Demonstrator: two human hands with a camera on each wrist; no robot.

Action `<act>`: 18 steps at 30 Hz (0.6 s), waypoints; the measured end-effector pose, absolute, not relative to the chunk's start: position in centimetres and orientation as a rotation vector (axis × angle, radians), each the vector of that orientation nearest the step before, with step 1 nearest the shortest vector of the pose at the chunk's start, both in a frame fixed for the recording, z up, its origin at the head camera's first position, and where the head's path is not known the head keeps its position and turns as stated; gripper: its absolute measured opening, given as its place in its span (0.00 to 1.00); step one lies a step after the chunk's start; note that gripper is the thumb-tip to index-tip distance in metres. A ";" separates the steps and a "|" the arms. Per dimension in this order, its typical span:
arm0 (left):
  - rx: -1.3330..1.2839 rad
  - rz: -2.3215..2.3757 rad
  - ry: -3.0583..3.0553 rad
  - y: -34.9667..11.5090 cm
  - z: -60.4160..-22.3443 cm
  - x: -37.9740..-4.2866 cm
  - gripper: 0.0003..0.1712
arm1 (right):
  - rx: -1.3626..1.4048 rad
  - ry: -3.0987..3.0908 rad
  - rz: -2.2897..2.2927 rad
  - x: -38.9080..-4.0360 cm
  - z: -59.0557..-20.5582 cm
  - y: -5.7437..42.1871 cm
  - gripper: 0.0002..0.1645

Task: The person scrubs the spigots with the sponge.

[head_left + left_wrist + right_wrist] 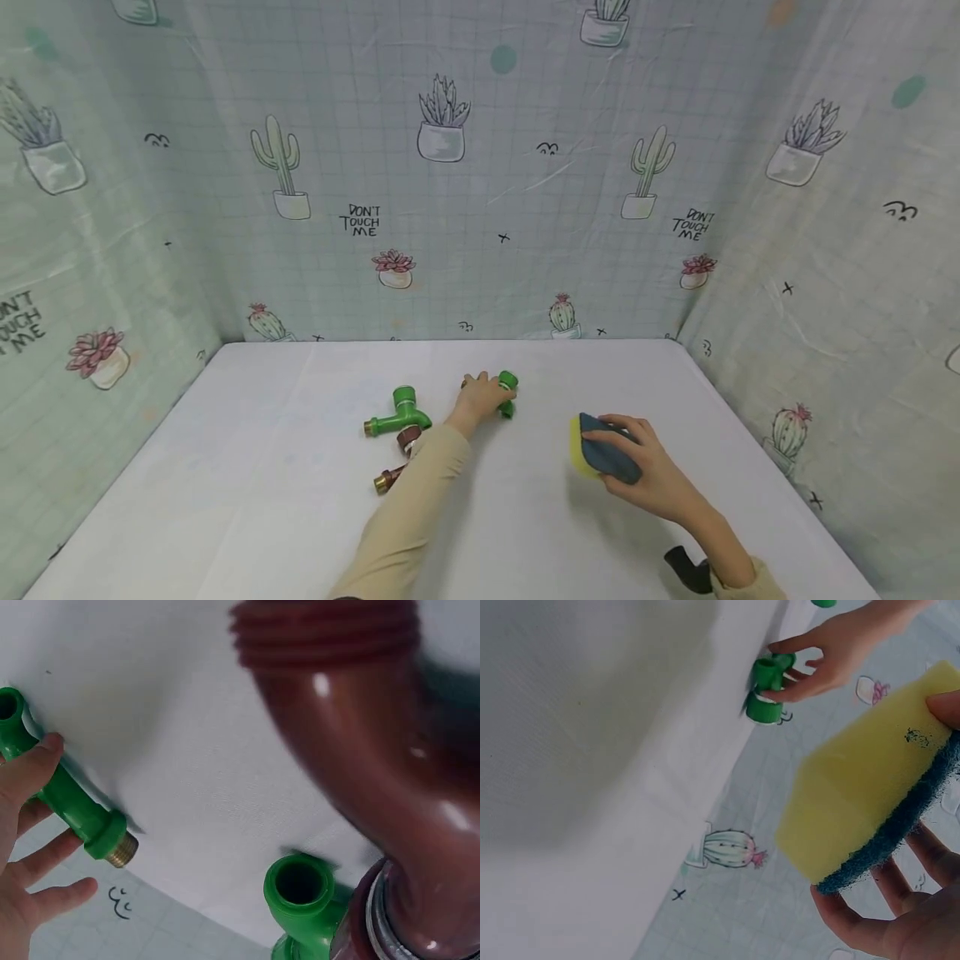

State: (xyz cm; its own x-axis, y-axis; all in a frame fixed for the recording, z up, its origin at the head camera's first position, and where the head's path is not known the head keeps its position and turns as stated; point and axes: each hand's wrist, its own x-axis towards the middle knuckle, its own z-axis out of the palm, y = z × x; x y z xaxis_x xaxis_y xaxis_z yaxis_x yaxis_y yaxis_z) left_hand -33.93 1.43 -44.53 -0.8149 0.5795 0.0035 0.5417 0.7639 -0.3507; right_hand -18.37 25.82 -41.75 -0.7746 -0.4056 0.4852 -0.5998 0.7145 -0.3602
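Near the table's far edge my left hand (476,400) grips a green water tap (507,380), thumb on one side and fingers on the other. The left wrist view shows the brass threaded end (122,851) of this tap beyond the fingers. My right hand (654,477) holds a sponge (609,460) raised over the right part of the table. In the right wrist view, the sponge's yellow foam (870,780) and dark blue scouring side (900,821) lie between thumb and fingers.
Left of my left arm lies another green tap (405,410). A brown tap (409,438) lies just nearer, partly hidden by the sleeve. A short black bent pipe (686,570) lies beside my right wrist. Printed cloth (480,192) hangs behind the table (262,467).
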 end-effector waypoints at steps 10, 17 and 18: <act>-1.144 0.178 -2.841 -0.2 -43.2 -33.2 0.20 | 0.800 -2.554 0.761 -18.9 -42.1 25.1 0.36; -1.320 -0.754 -2.755 -2.5 -42.1 -31.9 0.20 | 0.796 -2.573 0.770 -19.0 -42.3 24.5 0.36; -1.320 -0.904 -2.721 -2.8 -42.0 -31.6 0.20 | 0.796 -2.569 0.769 -19.0 -42.3 24.3 0.36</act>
